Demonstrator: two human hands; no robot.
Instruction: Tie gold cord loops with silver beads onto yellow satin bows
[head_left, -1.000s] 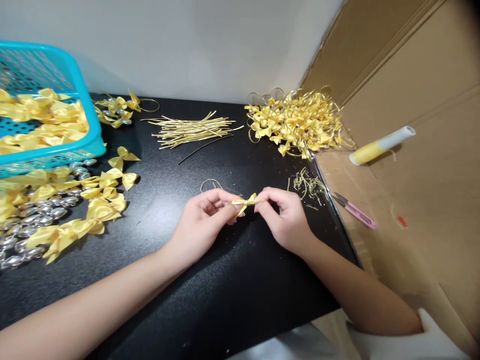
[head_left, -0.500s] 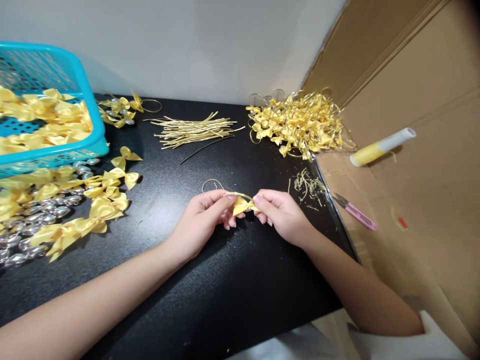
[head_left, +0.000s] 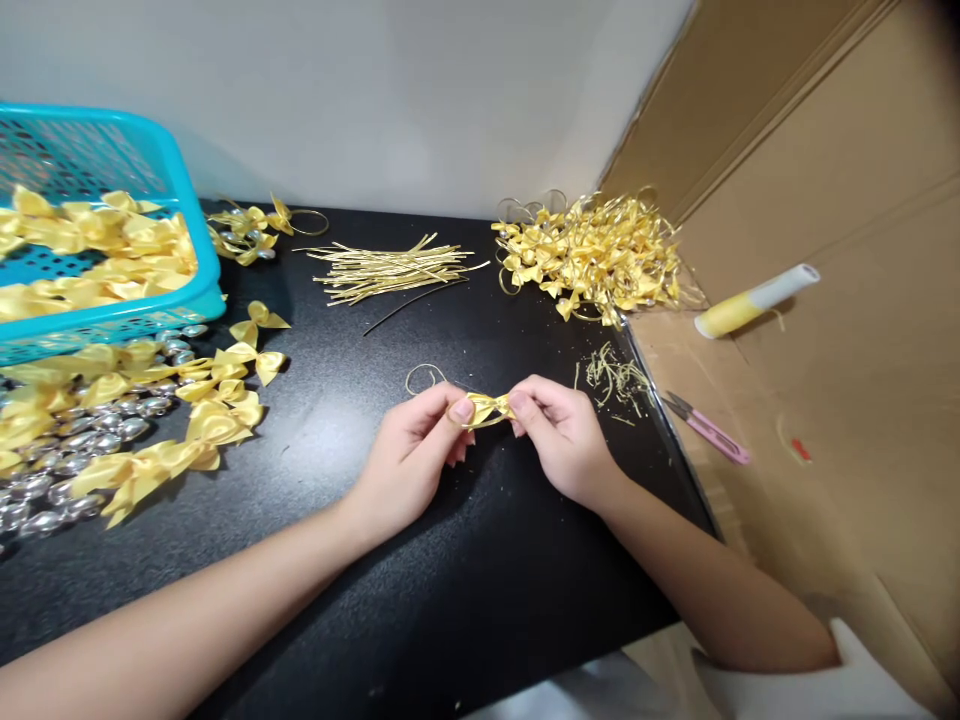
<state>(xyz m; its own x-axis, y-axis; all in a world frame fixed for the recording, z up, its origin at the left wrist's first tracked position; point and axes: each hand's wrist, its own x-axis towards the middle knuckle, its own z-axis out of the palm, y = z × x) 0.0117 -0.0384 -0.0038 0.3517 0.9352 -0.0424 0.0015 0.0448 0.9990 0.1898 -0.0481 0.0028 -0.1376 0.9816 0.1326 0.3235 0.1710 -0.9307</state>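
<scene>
Between my two hands is a small yellow ribbon bow point(head_left: 491, 408), held above the black table. My left hand point(head_left: 424, 440) pinches its left end with thumb and fingers. At its right end my right hand point(head_left: 559, 430) pinches in the same way. A strip of gold cord point(head_left: 487, 424) runs along the bow's near edge, and its ends are hidden by my fingers. Just beyond my left hand, a loop of thin thread point(head_left: 421, 378) lies on the table.
A blue basket point(head_left: 214, 290) of yellow bows stands left, with more bows point(head_left: 210, 425) and silver beads point(head_left: 105, 435) before it. Gold cord pieces point(head_left: 397, 270) lie at the back. Right are a heap of finished-looking bows point(head_left: 600, 255), thread scraps point(head_left: 615, 375), pink snips point(head_left: 716, 437) and a tube point(head_left: 754, 302).
The bow has turned in my fingers: the gold cord was along its far edge and now shows along the near edge. Both hands still grip it. The view has shifted slightly.
</scene>
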